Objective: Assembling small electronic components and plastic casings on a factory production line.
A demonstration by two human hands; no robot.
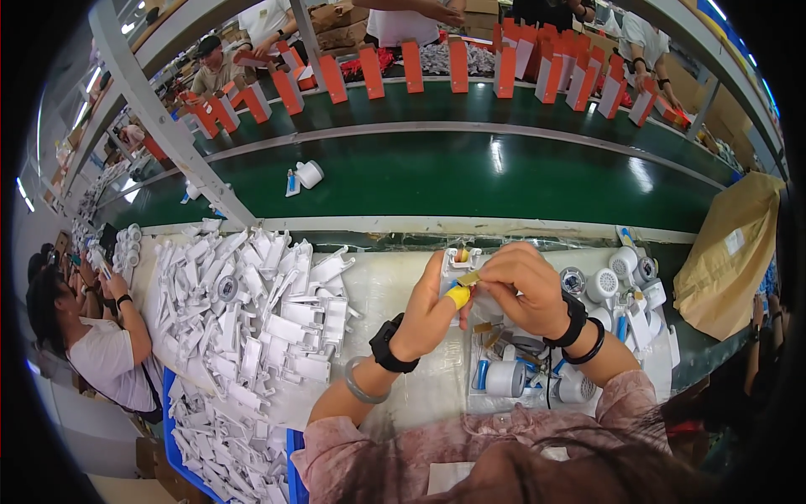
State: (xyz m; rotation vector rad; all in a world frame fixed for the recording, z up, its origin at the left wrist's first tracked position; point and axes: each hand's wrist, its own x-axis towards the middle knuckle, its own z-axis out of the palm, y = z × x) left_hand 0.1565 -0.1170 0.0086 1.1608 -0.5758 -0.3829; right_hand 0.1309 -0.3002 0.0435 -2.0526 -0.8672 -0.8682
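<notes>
My left hand (pixel 430 312) is closed around a white plastic housing (pixel 453 267), held upright over the table in front of me. A yellow covering (pixel 458 296) wraps the tip of its thumb. Pinched in the fingers of my right hand (pixel 527 290) is a small flat gold-brown strip (pixel 469 279), right against the housing. Something reddish-yellow shows inside the housing's top, too small to name. Below my right wrist lies a tray (pixel 475 401) with white round-headed parts (pixel 505 379), blue-and-white pieces and a black cable; my forearm hides some of it.
Many white plastic housings (pixel 252 302) are heaped at left, with more in a blue bin (pixel 172 437). White fan-like units (pixel 603 286) crowd the right side beside a brown paper bag (pixel 726 260). Beyond runs a green conveyor (pixel 403 181); orange-and-white boxes (pixel 411 67) and co-workers are across it.
</notes>
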